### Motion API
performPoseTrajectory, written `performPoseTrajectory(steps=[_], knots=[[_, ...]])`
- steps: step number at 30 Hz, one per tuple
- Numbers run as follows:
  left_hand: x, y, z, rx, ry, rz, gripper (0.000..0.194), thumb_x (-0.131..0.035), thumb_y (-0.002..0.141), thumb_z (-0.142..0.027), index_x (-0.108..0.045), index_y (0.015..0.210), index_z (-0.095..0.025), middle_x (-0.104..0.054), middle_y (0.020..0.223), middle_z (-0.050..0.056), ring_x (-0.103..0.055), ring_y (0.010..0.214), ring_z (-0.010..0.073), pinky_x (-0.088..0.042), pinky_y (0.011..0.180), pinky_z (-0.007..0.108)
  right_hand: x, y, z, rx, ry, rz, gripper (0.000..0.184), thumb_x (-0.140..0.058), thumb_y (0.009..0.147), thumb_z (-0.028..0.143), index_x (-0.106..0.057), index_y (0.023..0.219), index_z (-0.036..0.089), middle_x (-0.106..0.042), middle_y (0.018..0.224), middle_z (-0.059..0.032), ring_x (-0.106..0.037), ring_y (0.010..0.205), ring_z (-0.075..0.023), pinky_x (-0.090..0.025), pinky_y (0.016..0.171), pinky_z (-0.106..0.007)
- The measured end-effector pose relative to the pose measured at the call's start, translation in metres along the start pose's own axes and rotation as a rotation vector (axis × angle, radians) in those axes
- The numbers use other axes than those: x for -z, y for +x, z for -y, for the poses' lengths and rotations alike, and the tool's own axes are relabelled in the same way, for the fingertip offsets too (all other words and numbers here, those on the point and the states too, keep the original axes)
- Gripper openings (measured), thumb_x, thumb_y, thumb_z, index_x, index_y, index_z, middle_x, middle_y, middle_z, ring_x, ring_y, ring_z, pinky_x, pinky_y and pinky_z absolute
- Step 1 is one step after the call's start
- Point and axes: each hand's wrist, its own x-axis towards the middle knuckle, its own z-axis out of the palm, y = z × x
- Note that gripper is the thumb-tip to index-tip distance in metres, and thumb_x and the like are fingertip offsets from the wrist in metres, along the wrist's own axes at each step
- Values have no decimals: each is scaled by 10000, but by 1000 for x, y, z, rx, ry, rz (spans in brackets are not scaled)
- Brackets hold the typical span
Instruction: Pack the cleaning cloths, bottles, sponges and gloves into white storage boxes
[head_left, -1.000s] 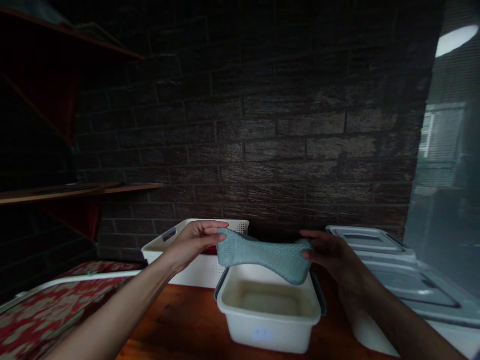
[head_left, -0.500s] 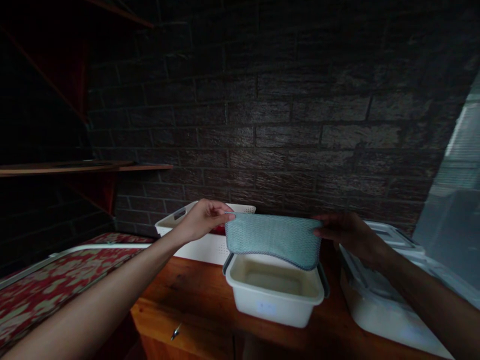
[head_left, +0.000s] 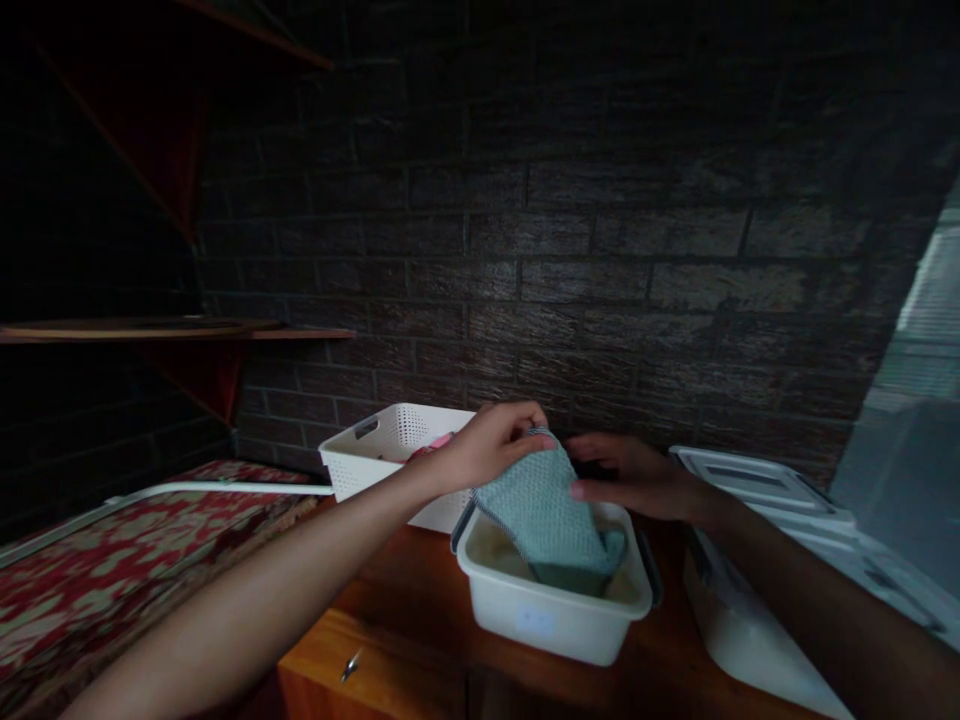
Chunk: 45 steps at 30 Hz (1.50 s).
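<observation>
A teal cloth with a dark stitched edge hangs from my left hand, which pinches its upper edge. The cloth's lower part dips into a white plastic tub that has grey side handles. My right hand is on the cloth's right side, fingers stretched out and apart, the thumb near or touching the fabric. Behind my left forearm stands a white perforated basket with red and pink items in it, partly hidden by the arm.
The tub stands on a wooden cabinet top with a small key in its front. Lidded clear boxes sit at the right. A brick wall rises behind, and a wooden shelf juts out at left above red floral fabric.
The cloth was stretched level between both hands above the tub. My right hand has let go of its corner and moved left; the cloth now droops into the tub from my left hand.
</observation>
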Motion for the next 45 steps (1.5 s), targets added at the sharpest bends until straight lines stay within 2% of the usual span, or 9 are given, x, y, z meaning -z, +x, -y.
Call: performPoseTrajectory(steps=[2,5,10,15,20,26,33,38,45], knots=[[-9,8,-7,9,-35,39,261,-653,929,-440,-653,894,-181,-563,693,-31,-492,643,113,-315,549,223,-20,14,10,15,222,111,448,-844,742,457,-761,1075,169,-757,1067,-77,-688,959,-256,-533,816,-351],[-9,3,-6,105,-189,62,327,-733,859,-470,-658,972,-173,-558,657,-43,-462,584,101,-282,507,216,-34,22,14,18,297,52,360,-795,796,479,-773,915,141,-758,873,-49,-672,763,-203,-510,702,-311],[4,-29,10,210,-476,142,315,-821,781,-384,-693,919,-131,-676,846,34,-594,741,142,-432,653,244,-28,9,7,20,437,-21,344,-748,856,446,-742,1016,142,-760,940,-65,-678,785,-196,-525,755,-337],[-5,-41,16,227,-470,-31,268,-799,809,-380,-694,842,-135,-626,798,12,-552,730,129,-399,657,244,-26,3,3,9,509,-32,313,-784,839,372,-729,1070,169,-751,992,-68,-688,890,-206,-527,832,-351],[-20,-39,10,232,-379,-111,278,-820,772,-392,-700,819,-145,-586,702,-9,-500,648,122,-321,553,231,-27,5,7,195,313,-238,594,-896,714,307,-671,1264,290,-724,1108,-54,-671,974,-211,-536,816,-339],[-27,-37,7,208,-396,-68,311,-843,746,-398,-680,819,-144,-610,741,-2,-519,690,133,-347,594,242,-30,2,14,418,-70,-250,142,-795,847,322,-818,983,287,-709,1146,-61,-657,1071,-230,-504,941,-371],[-24,-37,5,357,-620,118,383,-887,699,-361,-643,915,-160,-583,783,-26,-511,696,110,-308,592,226,-29,-2,17,419,-38,-191,92,-745,892,294,-785,954,240,-713,1125,-71,-670,1035,-214,-515,897,-346],[-26,-34,8,365,-680,75,365,-911,665,-281,-668,911,-164,-602,809,-26,-535,729,109,-345,632,227,-26,-2,24,406,-65,-107,125,-730,900,335,-775,949,229,-702,1156,-72,-658,1060,-224,-503,922,-357],[-23,-33,4,435,-736,65,393,-883,718,-309,-713,1048,-180,-669,820,-1,-579,721,108,-375,626,223,-23,0,28,270,-72,-30,179,-668,939,348,-786,924,214,-729,891,-32,-647,788,-173,-486,692,-289]])
